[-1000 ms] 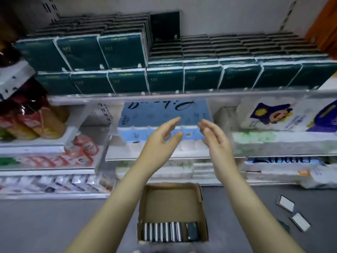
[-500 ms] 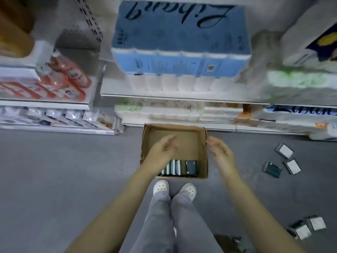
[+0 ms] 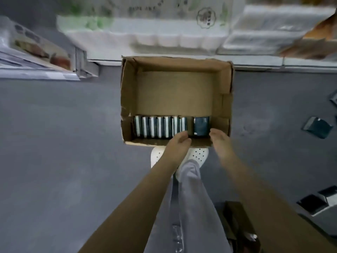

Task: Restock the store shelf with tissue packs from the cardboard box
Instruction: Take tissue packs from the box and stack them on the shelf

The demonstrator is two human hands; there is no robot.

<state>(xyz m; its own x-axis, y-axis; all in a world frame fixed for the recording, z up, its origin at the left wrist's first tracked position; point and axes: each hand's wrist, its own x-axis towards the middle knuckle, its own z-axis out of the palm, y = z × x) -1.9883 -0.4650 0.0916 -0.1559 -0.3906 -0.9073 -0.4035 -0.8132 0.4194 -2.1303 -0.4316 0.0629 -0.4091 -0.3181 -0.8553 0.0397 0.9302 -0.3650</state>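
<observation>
Grey shop floor [image 3: 54, 143] fills the view now, with only the bottom shelf [image 3: 255, 62] and its white roll packs [image 3: 164, 37] blurred along the top. A second ago I was looking at the upper shelf of stocked green packs, both hands raised and empty in front of it.

The cardboard box [image 3: 175, 94] sits on the floor against that bottom shelf. Its tissue packs [image 3: 160, 126] stand on edge in one row along the near wall, and a single pack [image 3: 201, 126] lies flat just beside the row's right end; the rest of the box shows bare cardboard.

Both hands have dropped from shelf height to that near wall. The left hand [image 3: 179, 141] has its fingers bent down at the right end of the row — the tips are hidden, so I cannot tell whether it has hold of a pack. The right hand [image 3: 219, 141] hangs loose and empty, its fingers just beside the flat pack.

I read this as a fresh pick-up beginning, with the box close to finished. A few loose packs [image 3: 317, 127] lie on the floor well off to the right.
</observation>
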